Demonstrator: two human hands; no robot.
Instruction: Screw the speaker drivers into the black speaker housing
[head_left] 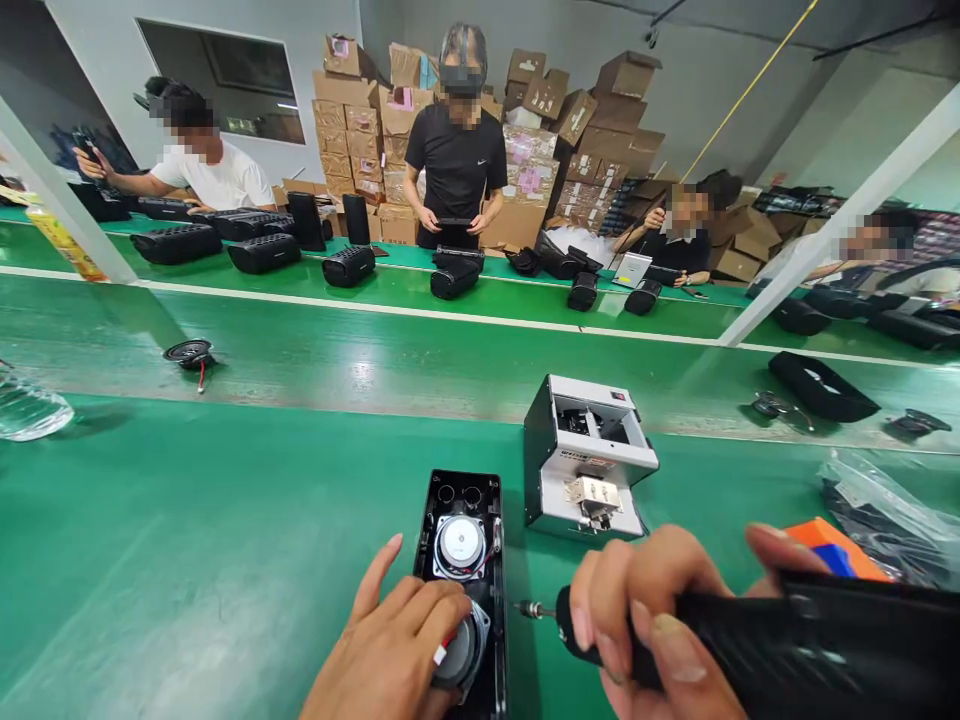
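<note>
A long black speaker housing (501,600) lies open on the green bench, pointing away from me. In its upper half sits a speaker driver (461,543) with a round silver magnet. My left hand (397,640) reaches over the lower speaker driver (474,640), its fingers curled onto it, one finger stretched outward. A white connector (439,655) on a red wire shows beneath the fingers. My right hand (660,610) is wrapped around a black electric screwdriver (735,640). Its bit points left, just right of the housing and apart from it.
A grey-and-black screw feeder (592,460) stands right of the housing. Farther right lie a plastic bag (885,500) and an orange-blue item (836,548). Loose drivers, including one at left (189,353), lie on the green belt (360,350). Several people work across it among black speakers (349,265).
</note>
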